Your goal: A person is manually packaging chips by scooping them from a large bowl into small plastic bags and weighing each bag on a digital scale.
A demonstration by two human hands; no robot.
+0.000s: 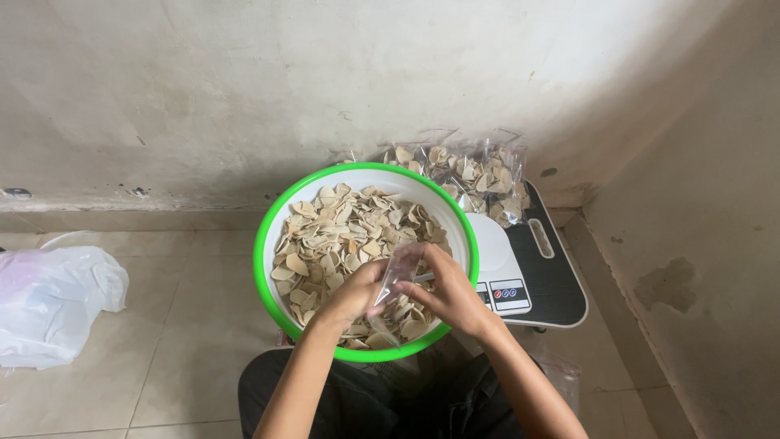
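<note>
1. Far to my left, a white plastic bag is lying crumpled on the tiled floor, well apart from my work.
2. In front of my knees, a green-rimmed white bowl is sitting on the floor, heaped with pale, curved chips.
3. My left hand is reaching over the near side of the bowl, its fingers curled and pinching one edge of a small clear bag.
4. My right hand is gripping the opposite edge, fingers closed on the plastic, so both hands are holding the little bag just above the chips.
5. I judge that I am opening the bag to fill it; the next move calls for spreading its mouth wide and feeding chips in without spilling.
6. To the right, a digital scale is standing just beside the bowl, with filled clear packets of chips piled at its far end against the wall.
</note>
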